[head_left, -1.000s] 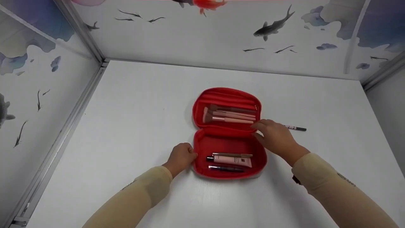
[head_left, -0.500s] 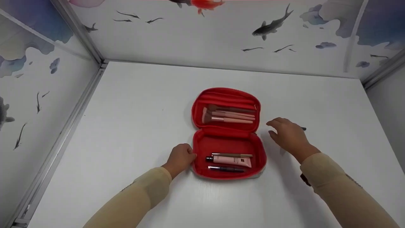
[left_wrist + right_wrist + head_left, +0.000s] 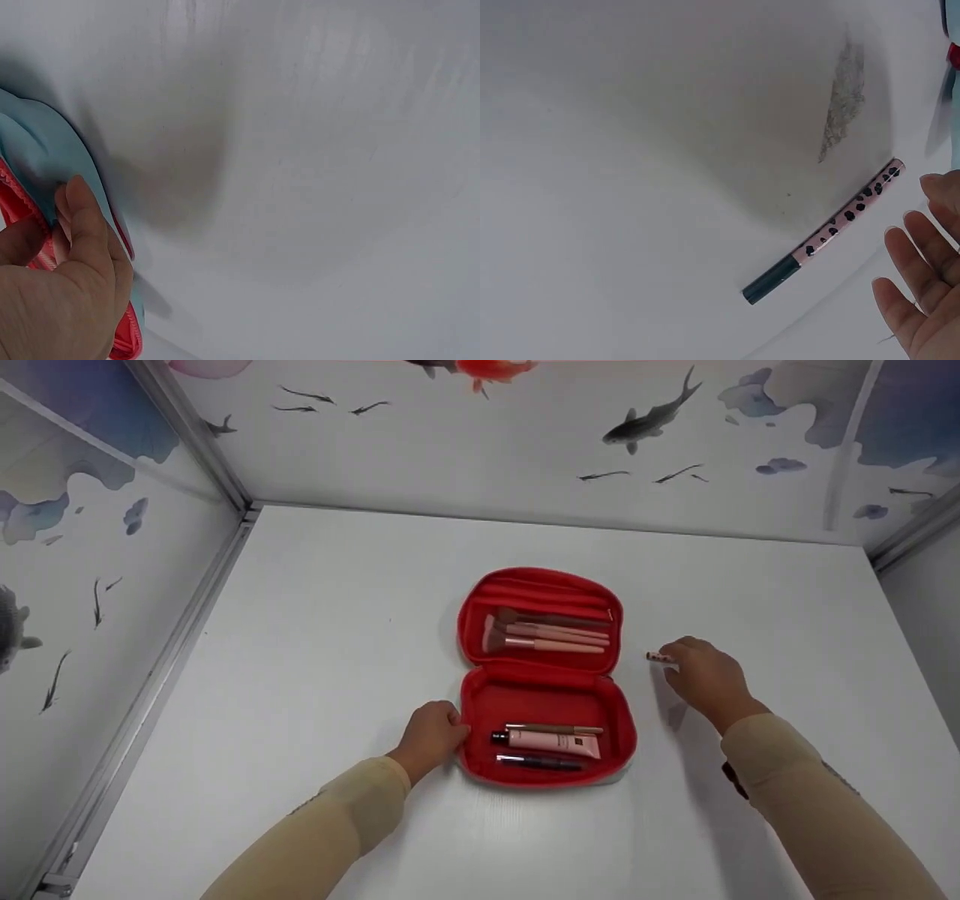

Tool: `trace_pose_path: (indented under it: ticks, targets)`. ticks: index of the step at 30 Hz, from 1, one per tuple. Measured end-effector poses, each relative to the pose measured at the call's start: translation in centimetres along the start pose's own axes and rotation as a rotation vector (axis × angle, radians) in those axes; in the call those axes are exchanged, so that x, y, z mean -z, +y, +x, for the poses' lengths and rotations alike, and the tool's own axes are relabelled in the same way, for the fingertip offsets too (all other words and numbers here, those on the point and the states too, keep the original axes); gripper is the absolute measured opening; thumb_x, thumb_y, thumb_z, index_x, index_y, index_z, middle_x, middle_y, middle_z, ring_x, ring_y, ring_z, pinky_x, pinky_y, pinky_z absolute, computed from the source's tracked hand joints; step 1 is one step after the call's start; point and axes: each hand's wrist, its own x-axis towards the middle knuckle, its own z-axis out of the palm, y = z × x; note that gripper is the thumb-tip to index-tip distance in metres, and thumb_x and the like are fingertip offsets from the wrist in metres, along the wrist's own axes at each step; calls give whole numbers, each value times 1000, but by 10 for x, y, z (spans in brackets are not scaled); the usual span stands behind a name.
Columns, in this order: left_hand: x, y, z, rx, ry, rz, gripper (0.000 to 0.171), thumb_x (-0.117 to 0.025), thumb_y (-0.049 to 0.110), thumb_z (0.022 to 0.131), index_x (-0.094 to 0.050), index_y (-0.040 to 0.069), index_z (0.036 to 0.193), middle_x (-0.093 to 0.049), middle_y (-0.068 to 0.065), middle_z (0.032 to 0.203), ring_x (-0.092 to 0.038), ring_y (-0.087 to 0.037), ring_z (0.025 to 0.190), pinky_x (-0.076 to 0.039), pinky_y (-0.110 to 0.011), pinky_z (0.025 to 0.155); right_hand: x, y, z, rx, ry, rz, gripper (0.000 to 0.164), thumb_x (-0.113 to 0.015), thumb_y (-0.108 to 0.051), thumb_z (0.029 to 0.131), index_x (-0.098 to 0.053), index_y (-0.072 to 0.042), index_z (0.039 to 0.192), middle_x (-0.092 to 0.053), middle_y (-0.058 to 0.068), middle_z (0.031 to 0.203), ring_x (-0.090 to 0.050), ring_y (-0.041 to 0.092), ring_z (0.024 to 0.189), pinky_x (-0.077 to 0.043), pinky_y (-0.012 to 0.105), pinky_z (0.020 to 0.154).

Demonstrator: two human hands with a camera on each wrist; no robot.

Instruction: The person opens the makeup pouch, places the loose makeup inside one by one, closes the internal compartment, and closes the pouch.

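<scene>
A zip-up makeup case lies open on the white table, red inside and light blue outside. My left hand pinches its left rim, thumb inside and fingers against the outer wall. Right of the case, my right hand hovers over a slim pink pen with black spots and a dark cap; part of it is hidden in the head view. In the right wrist view the fingers are spread beside the pen, apart from it. The lower half holds a pink tube, a brown stick and a dark pen.
Several makeup brushes lie in the case's upper half. Printed panels with fish stand along the table's back and left edges. A grey smudge shows on the table near the spotted pen.
My right hand has left the case's right edge and moved right, to above the spotted pen. My left hand keeps its hold on the rim.
</scene>
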Motion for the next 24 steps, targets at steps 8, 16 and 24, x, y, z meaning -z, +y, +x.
trace_pose_path:
  ticks: [8, 16, 24]
  targets:
    - [1, 1, -3, -17, 4, -14, 16, -61, 7, 90, -54, 8, 75, -50, -1, 65, -49, -15, 68, -42, -23, 58, -3, 13, 7, -5, -8, 7, 31, -59, -2, 89, -61, 5, 120, -58, 27, 122, -52, 44, 117, -43, 59, 94]
    - [0, -2, -1, -47, 10, -16, 19, -60, 5, 89, -53, 8, 72, -49, 0, 63, -47, -15, 67, -40, -23, 57, -6, 22, 13, -29, -42, -49, 30, -58, -1, 90, -61, 7, 119, -57, 29, 122, -54, 46, 112, -49, 56, 85]
    - [0, -1, -1, -36, 3, -4, 17, -61, 7, 90, -54, 7, 74, -49, -1, 64, -47, -15, 68, -41, -23, 57, -7, 30, 13, -35, -43, -61, 28, -56, -1, 91, -63, 7, 116, -60, 28, 116, -55, 45, 111, -47, 56, 89]
